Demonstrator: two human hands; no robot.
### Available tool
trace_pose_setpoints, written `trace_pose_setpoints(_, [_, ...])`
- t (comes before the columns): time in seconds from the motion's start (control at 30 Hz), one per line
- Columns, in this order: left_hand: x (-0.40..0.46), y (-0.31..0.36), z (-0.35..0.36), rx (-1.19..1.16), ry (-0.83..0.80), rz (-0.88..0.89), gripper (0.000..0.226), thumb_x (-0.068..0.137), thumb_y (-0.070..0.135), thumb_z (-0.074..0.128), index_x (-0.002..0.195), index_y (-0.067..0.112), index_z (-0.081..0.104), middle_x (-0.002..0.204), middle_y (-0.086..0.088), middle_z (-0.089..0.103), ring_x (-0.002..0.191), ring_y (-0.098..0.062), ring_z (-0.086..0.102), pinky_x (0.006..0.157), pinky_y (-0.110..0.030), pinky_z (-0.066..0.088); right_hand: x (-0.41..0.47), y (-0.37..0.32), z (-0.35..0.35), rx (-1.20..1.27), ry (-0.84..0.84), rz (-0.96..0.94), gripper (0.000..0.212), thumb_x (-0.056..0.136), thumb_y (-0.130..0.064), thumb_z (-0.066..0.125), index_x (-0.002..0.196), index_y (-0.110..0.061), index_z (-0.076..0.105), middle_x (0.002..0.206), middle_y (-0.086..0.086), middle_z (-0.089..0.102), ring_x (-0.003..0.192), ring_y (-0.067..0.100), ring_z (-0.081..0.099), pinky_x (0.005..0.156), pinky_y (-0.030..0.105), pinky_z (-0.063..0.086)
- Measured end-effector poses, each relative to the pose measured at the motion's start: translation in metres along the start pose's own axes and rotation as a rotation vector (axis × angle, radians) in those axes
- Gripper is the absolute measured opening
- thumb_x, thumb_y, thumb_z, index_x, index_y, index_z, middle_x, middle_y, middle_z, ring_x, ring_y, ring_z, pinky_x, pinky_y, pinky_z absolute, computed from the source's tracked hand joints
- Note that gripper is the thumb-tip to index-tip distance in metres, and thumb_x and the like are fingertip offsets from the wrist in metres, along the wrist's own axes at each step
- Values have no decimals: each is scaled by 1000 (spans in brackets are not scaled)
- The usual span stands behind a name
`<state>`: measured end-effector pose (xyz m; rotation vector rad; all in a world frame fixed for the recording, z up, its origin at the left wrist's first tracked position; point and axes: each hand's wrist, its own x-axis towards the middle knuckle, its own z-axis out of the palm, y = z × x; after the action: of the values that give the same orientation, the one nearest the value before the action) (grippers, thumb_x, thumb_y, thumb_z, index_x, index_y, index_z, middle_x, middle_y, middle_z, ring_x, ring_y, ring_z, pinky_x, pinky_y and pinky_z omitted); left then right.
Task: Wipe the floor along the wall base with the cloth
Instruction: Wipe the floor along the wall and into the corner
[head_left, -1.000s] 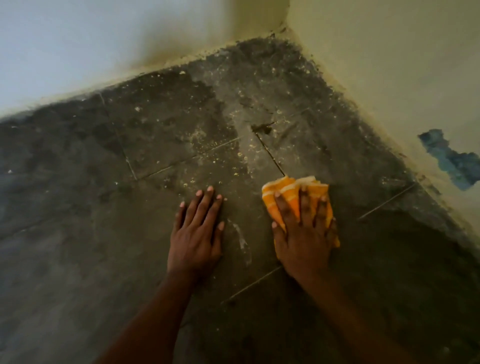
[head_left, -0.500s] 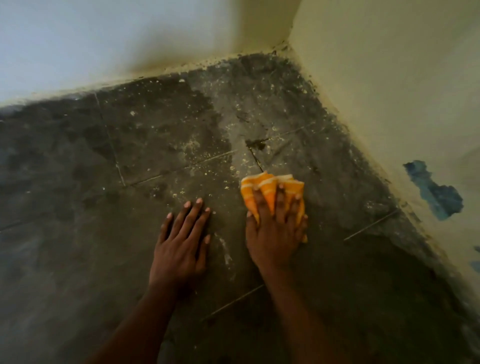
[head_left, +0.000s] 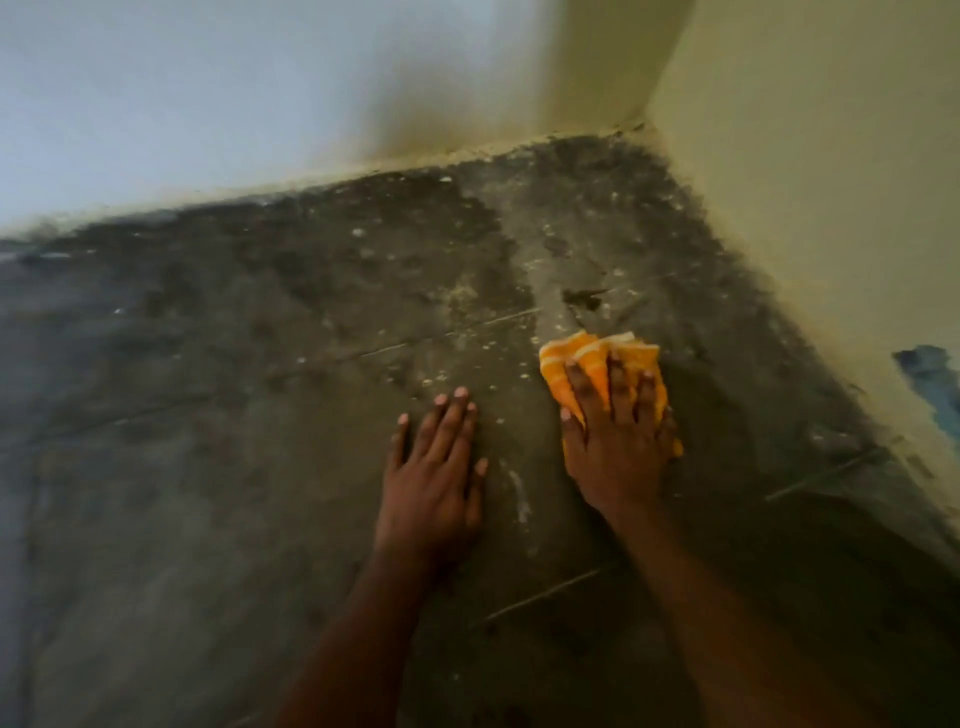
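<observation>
Cloth (head_left: 597, 364), orange with pale stripes and bunched into folds, lies on the dark floor (head_left: 208, 467) under the right hand (head_left: 615, 447), whose fingers are spread and laid straight across it, pressing it flat rather than curling round it; the cloth's crumpled edge sticks out beyond the fingertips and a small corner shows at the outer side of the hand. Just to the inside of that hand, the left hand (head_left: 434, 478) rests palm down on the bare floor, fingers straight and slightly fanned, holding nothing; the two hands lie near each other but apart, with a pale smear (head_left: 519, 493) on the floor between them. Compared with half a second ago, the right hand and cloth sit a little further out from the left hand, and the gap between the two has widened; a second ago the spacing was much like it is at present. The left hand shows the same flat pose as before. Beyond the fingertips of the right hand a small dark blotch (head_left: 582, 297) marks the floor, and past it lies the corner where the two pale walls (head_left: 805, 208) meet. White specks are scattered ahead of both hands. Out past the right hand's outer side, the wall base runs close by, with a blue patch (head_left: 930, 374) on the wall there.
</observation>
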<state>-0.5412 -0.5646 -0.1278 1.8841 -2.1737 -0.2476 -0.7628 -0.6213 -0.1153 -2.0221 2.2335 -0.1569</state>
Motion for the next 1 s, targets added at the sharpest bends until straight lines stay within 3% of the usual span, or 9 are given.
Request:
trace_pose_setpoints(0.13, [12, -11, -14, 24, -41, 17, 56, 102, 38, 39, 155, 20, 46, 163, -3, 45, 146, -29, 46, 119, -54, 36, -87, 56, -14, -73, -121, -248, 60, 100, -62, 23, 159, -53, 13, 174, -6, 5, 160, 31, 9, 121, 65, 23])
trace_pose_setpoints(0.23, [64, -30, -22, 44, -32, 7, 54, 107, 35, 35, 159, 22, 38, 167, -3, 37, 152, -31, 37, 123, -55, 28, -67, 98, -24, -42, -96, 29, 61, 101, -64, 19, 160, -52, 11, 174, -2, 7, 158, 37, 13, 118, 70, 24])
trace_pose_setpoints(0.33, [97, -51, -15, 26, -2, -62, 55, 109, 36, 30, 163, 29, 28, 173, 4, 20, 161, -23, 16, 129, -53, 13, 12, 61, -16, 85, -45, 529, 61, 105, -59, 27, 160, -52, 1, 174, 0, -7, 158, 38, -6, 122, 71, 5])
trace_pose_setpoints(0.4, [98, -52, -8, -6, 11, -70, 57, 107, 37, 27, 164, 32, 24, 174, 8, 14, 162, -17, 9, 130, -51, 10, 63, 19, -11, 183, -6, 691, 60, 104, -61, 27, 159, -52, 5, 173, 0, -9, 158, 39, -13, 120, 69, -5])
trace_pose_setpoints(0.53, [100, -48, -14, -29, 6, -86, 58, 106, 38, 28, 164, 34, 25, 174, 10, 15, 162, -14, 8, 130, -51, 12, 62, -24, -3, 106, -24, 302, 59, 103, -61, 28, 160, -51, 13, 174, 2, 3, 159, 39, -3, 121, 66, 2])
trace_pose_setpoints(0.63, [101, -43, -19, -21, -24, -109, 58, 105, 38, 30, 163, 33, 29, 174, 10, 16, 162, -14, 11, 129, -52, 16, -6, 12, -12, -4, -118, -55, 58, 102, -64, 20, 159, -54, 11, 174, -2, 6, 160, 35, 5, 122, 67, 15])
trace_pose_setpoints(0.77, [103, -42, -22, -24, -45, -116, 58, 106, 39, 29, 163, 35, 27, 174, 13, 9, 162, -12, 5, 128, -54, 17, -6, 52, -25, -13, -168, 151, 62, 99, -70, 13, 159, -53, 17, 174, 1, 10, 156, 42, 16, 118, 71, 23])
trace_pose_setpoints(0.9, [104, -46, -17, 0, -56, -117, 59, 105, 39, 30, 164, 36, 23, 175, 13, 7, 162, -11, 0, 129, -53, 14, 100, -6, -18, 150, -183, 482, 62, 100, -70, 17, 159, -55, 1, 173, 0, -13, 158, 41, -10, 120, 75, 7])
trace_pose_setpoints(1.0, [104, -47, -17, 1, -56, -96, 59, 106, 39, 30, 164, 36, 22, 175, 12, 6, 162, -11, -1, 129, -52, 13, 131, -35, -16, 111, -187, 292, 63, 101, -69, 20, 157, -57, -7, 172, -2, -18, 157, 39, -16, 120, 70, 0])
